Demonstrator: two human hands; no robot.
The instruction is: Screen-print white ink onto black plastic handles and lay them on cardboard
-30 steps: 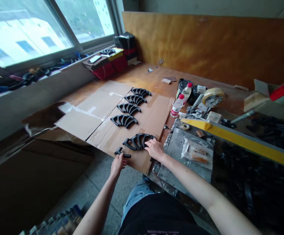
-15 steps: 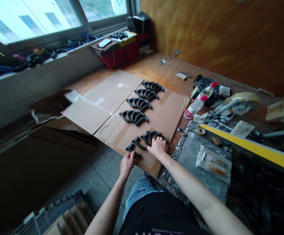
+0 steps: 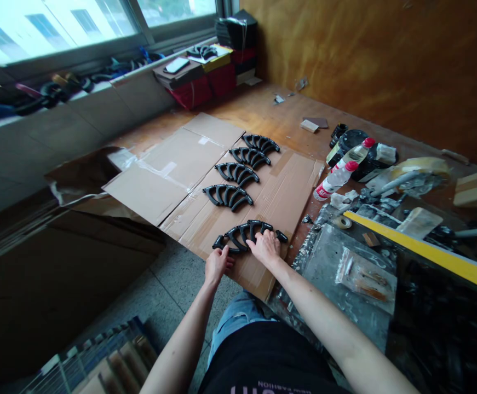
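My left hand (image 3: 217, 262) lay with its fingertips on the left tip of the nearest fan (image 3: 244, 235) of black curved pieces; I could not tell whether they pinched the end piece or only pressed it. My right hand (image 3: 266, 247) rested flat and loosely spread on the fan's middle, covering more of it. The fan sat low in the middle of the frame, near the front edge of the cardboard (image 3: 281, 191) on the counter (image 3: 263, 115). Its long axis ran left to right, just ahead of both hands. Four more fans (image 3: 237, 172) stood in a row towards the upper middle.
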